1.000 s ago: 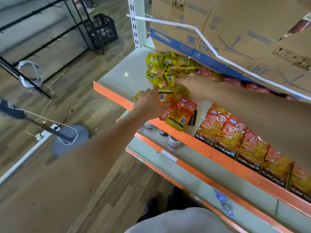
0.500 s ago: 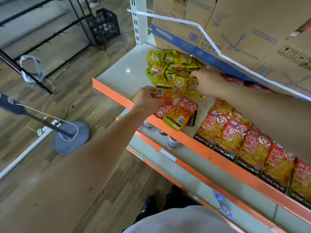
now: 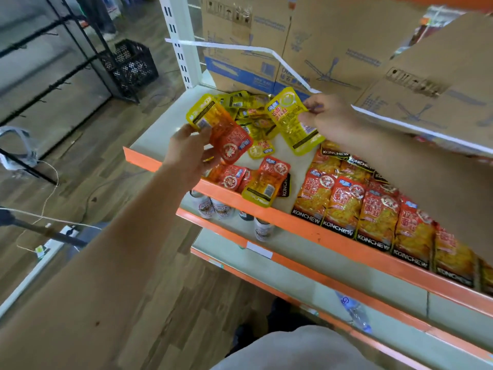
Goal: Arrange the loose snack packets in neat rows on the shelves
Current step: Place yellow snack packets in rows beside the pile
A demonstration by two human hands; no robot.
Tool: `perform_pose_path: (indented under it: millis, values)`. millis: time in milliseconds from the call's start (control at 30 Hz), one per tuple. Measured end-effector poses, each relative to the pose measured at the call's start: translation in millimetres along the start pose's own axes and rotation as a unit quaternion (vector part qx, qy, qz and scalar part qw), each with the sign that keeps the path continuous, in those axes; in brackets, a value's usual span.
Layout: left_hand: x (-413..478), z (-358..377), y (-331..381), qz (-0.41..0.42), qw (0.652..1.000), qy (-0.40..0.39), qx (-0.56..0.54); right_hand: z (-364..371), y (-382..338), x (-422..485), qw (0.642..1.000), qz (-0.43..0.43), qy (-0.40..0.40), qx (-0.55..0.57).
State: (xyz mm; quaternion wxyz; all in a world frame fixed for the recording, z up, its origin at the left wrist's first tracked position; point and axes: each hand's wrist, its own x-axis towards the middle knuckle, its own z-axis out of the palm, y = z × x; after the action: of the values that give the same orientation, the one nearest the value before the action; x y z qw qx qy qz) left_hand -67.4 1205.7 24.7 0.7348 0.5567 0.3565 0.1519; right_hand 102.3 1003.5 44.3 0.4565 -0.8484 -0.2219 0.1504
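Orange-red packet (image 3: 221, 132) is gripped by the curled fingers of the left hand (image 3: 186, 153), and the yellow packet (image 3: 292, 120) is pinched by the right hand (image 3: 329, 118). Both are held just above the loose pile (image 3: 250, 113) on the shelf (image 3: 165, 129). A tidy KONCHEW row (image 3: 373, 212) sits below the right fingers.

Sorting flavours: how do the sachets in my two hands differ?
Colour: the glossy red-and-yellow sachet in the left hand has a red end; the glossy yellow sachet in the right hand is mostly yellow. Round logo: left's near end, right's far end. Both are held up.
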Motion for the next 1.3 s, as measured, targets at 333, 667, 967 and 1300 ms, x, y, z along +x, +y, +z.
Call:
perform_pose_path:
  millis: [333, 667, 967, 1300]
  values:
    - [-50, 26, -10, -0.028, 0.981, -0.190, -0.035, 1, -16, -75, 0.999, -0.035, -0.017, 0.029]
    - [-84, 34, -27, -0.016, 0.971, -0.238, 0.013, 21, -22, -132, 0.979, 0.064, -0.037, 0.188]
    - [-75, 38, -41, -0.051, 0.981, -0.188, -0.007, -8, 6, -165, 0.959, 0.159, 0.069, 0.223]
    - [-84, 48, -37, -0.105, 0.967, -0.232, -0.019, -50, 28, -199, 0.896, 0.118, 0.003, 0.428]
